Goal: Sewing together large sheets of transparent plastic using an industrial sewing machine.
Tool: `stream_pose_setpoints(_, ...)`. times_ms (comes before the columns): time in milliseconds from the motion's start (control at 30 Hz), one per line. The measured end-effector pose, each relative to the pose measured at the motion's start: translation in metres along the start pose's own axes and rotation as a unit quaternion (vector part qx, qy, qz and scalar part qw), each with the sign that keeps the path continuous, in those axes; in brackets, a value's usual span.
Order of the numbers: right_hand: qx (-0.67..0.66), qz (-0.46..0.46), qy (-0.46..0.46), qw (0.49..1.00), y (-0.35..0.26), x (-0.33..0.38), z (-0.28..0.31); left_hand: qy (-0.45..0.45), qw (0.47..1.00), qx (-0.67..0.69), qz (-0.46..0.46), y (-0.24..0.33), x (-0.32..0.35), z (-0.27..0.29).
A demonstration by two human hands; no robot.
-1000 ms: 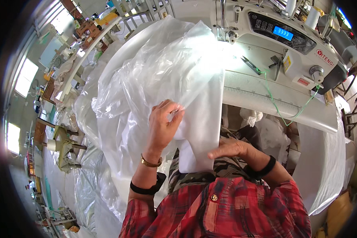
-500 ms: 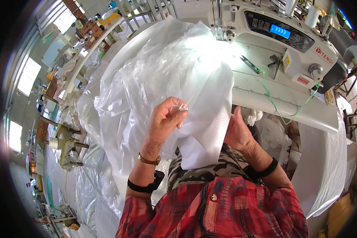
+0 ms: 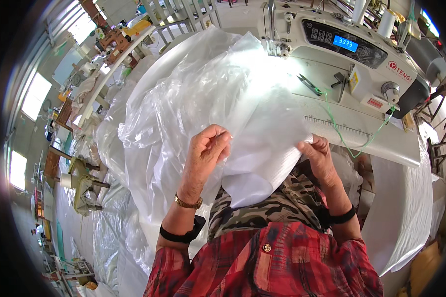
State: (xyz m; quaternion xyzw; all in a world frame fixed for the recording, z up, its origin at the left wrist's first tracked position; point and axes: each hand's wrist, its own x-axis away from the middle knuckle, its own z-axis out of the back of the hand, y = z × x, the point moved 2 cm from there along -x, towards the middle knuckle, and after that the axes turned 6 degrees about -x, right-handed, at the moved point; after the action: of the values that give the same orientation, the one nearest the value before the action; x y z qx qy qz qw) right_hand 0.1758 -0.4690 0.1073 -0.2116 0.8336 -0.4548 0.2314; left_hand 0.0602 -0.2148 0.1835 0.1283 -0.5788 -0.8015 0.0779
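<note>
Left hand [image 3: 205, 156] pinching the edge of a white woven bag [image 3: 262, 163], right hand [image 3: 319, 158] gripping its other edge, clear plastic liner [image 3: 183, 104] bunched beyond them, sewing machine [image 3: 352, 54] behind the right hand

- A sewing workshop, a factory floor by the look of it.
- Industrial sewing machine [image 3: 342, 54] with a lit blue display, mounted on a white work table [image 3: 376, 141].
- Thread cones [image 3: 386, 22] standing behind the machine.
- Thread snips [image 3: 309, 84] lying on the machine bed.
- Heaps of clear plastic sheeting [image 3: 109, 232] left of the machine.
- Further workbenches [image 3: 109, 64] far left of the machine, beside large windows [image 3: 34, 96].
</note>
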Motion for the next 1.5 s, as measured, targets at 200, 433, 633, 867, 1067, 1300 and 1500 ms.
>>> stream_pose_setpoints(200, 0.210, -0.002, 0.054, 0.976, -0.028, 0.011, -0.046, -0.002, 0.999, -0.010, -0.038, 0.009, 0.000, -0.010)
stream_pose_setpoints(433, 0.377, -0.009, -0.053, 0.925, 0.003, 0.024, -0.076, -0.034, 0.995, -0.068, -0.058, 0.012, 0.004, -0.029)
stream_pose_setpoints(633, 0.362, -0.047, -0.124, 0.923, 0.000, 0.033, -0.088, -0.051, 0.982, -0.152, -0.099, 0.018, 0.011, -0.043)
stream_pose_setpoints(867, 0.336, 0.001, -0.205, 0.919, 0.004, 0.039, -0.101, -0.043, 0.982, -0.147, -0.106, 0.010, 0.018, -0.051)
stream_pose_setpoints(1067, 0.387, 0.051, -0.264, 0.882, 0.006, 0.043, -0.116, -0.050, 0.982, -0.166, -0.071, 0.009, 0.025, -0.043)
stream_pose_setpoints(1300, 0.447, 0.191, -0.340, 0.805, 0.003, 0.027, -0.116, -0.069, 0.986, -0.143, -0.040, -0.005, 0.018, -0.026)
stream_pose_setpoints(1500, 0.332, 0.031, 0.073, 0.940, 0.058, -0.032, -0.055, 0.012, 0.939, -0.316, -0.135, 0.041, 0.007, 0.009)
